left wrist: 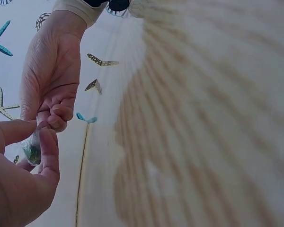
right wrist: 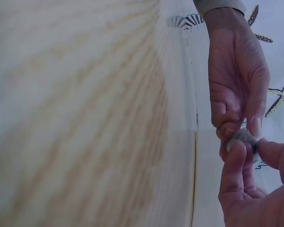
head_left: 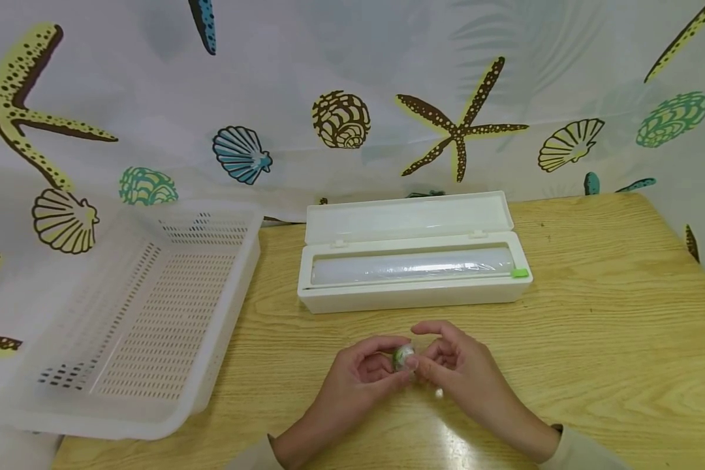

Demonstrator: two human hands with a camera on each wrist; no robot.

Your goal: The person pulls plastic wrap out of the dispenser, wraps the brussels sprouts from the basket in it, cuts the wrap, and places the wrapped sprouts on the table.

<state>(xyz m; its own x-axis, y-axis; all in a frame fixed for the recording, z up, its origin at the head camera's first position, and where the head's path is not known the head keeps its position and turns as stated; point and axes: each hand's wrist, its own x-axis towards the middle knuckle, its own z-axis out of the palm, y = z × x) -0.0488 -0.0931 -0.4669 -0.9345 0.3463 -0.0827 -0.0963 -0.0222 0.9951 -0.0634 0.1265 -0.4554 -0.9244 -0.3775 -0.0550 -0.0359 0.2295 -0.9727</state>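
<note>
Both hands meet over the near middle of the table around a small round green-and-white bundle (head_left: 403, 356) that looks wrapped in clear film. My left hand (head_left: 355, 375) holds its left side between thumb and fingers. From the right, my right hand (head_left: 470, 372) pinches the bundle with its thumb against curled fingers, while the index finger arches above. In the left wrist view the bundle (left wrist: 32, 150) shows dark green under shiny, crinkled wrap. The right wrist view shows the bundle (right wrist: 246, 137) between both hands' fingertips, partly hidden by them.
Just beyond the hands stands a white cling film box (head_left: 414, 297), lid (head_left: 408, 219) raised, with a film roll (head_left: 411, 264) inside and a green slider (head_left: 519, 273) at its right. A white perforated basket (head_left: 226, 326) stands at left. A shell-patterned cloth (head_left: 294, 150) hangs behind the wooden table (head_left: 611, 313).
</note>
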